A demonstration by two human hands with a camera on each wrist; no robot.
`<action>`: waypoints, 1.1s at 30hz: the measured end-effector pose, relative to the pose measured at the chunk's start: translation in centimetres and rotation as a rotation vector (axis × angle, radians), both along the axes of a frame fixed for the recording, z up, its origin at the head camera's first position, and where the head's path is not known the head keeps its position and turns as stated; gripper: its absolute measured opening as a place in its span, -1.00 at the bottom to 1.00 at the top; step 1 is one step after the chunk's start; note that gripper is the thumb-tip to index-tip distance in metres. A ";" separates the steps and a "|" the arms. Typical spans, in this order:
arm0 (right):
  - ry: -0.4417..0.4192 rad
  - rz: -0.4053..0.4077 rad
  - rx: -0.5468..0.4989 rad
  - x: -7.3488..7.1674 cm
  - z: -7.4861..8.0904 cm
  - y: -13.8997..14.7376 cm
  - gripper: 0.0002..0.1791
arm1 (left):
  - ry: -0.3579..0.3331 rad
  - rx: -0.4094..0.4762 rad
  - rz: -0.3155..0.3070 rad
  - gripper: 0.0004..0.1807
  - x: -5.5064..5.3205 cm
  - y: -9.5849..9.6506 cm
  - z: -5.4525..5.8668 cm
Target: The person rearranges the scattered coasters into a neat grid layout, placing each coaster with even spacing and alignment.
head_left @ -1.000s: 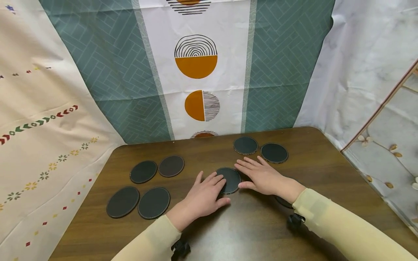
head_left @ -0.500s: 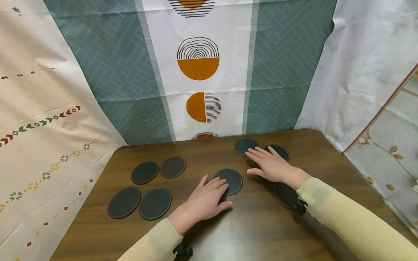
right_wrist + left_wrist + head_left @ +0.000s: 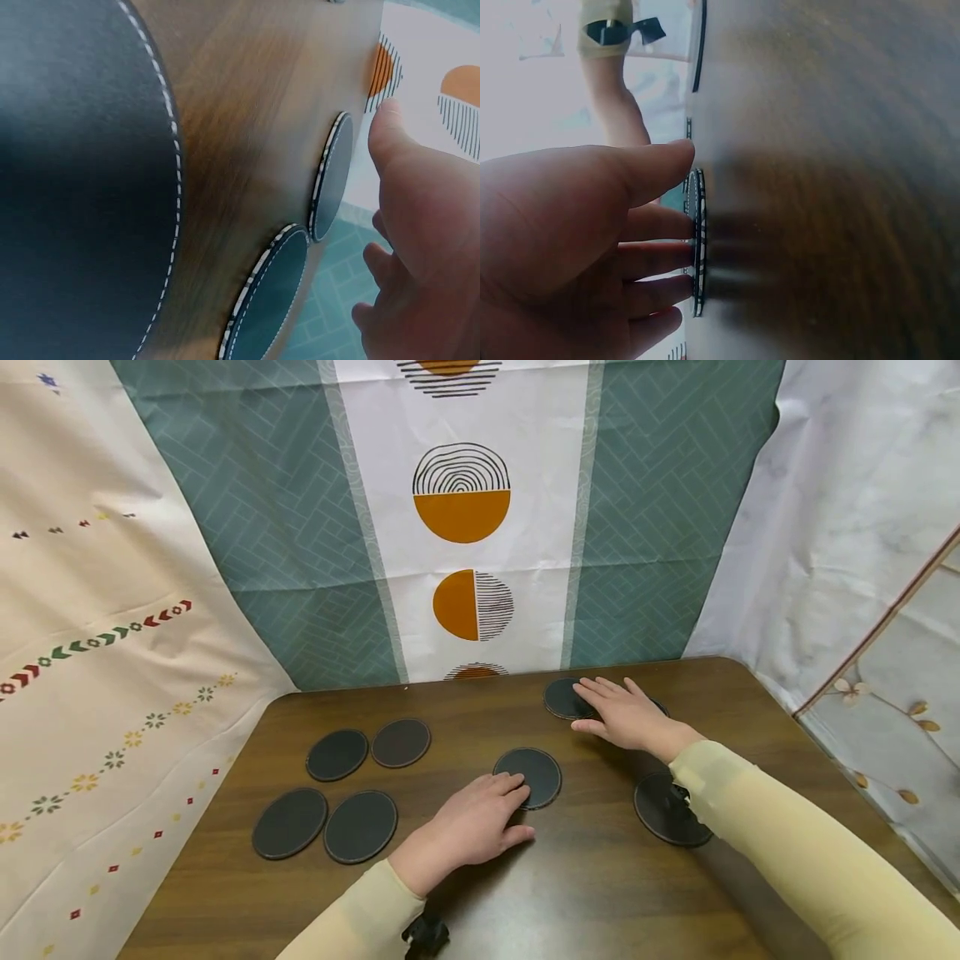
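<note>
In the head view, my left hand [image 3: 480, 822] reaches over the near-left edge of a round black coaster [image 3: 546, 775] at mid-table. Its fingertips rest on that coaster with the fingers nearly straight, as the left wrist view also shows. My right hand [image 3: 628, 718], fingers extended, is over two coasters at the back right. One of them, a dark coaster [image 3: 562, 699], shows at its left part; the other [image 3: 271, 300] is mostly hidden by the hand in the head view. In the right wrist view the hand appears apart from both, gripping nothing. Below the right forearm lies another stitched coaster [image 3: 663, 810].
Several more dark coasters lie on the left of the wooden table [image 3: 247, 910], among them a front-left coaster [image 3: 290, 823] and a back coaster [image 3: 401, 742]. A patterned curtain [image 3: 465, 543] hangs right behind the table's back edge, with cloths at both sides.
My right hand has moved away from beside the middle coaster, back and to the right, over the back-right coasters. The left hand stays on the middle coaster. The view has shifted slightly.
</note>
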State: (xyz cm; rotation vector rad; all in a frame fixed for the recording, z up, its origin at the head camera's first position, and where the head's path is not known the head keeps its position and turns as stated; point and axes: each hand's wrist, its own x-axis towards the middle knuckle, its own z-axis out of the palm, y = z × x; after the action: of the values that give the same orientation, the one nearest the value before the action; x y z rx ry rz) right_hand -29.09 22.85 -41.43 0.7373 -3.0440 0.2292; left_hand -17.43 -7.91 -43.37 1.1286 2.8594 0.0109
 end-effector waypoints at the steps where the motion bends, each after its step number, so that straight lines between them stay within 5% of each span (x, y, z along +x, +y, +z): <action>1: -0.010 -0.008 -0.005 -0.2 -0.1 0.0 -0.08 | -0.005 -0.003 0.000 -0.27 0.1 0.0 0.0; 20: -0.184 -0.090 -0.044 -3.9 -0.9 0.9 0.16 | 0.009 -0.054 -0.007 -0.28 0.0 0.1 0.2; 33: -0.200 -0.077 -0.092 -5.0 -1.3 0.7 0.19 | -0.009 -0.061 -0.007 -0.28 -0.1 0.0 0.3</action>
State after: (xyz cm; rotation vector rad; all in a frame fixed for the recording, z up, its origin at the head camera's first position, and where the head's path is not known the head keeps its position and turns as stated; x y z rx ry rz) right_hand -34.13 23.59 -42.70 0.6256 -3.2132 0.4663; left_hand -17.48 -7.88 -43.02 1.1245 2.8276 -0.0709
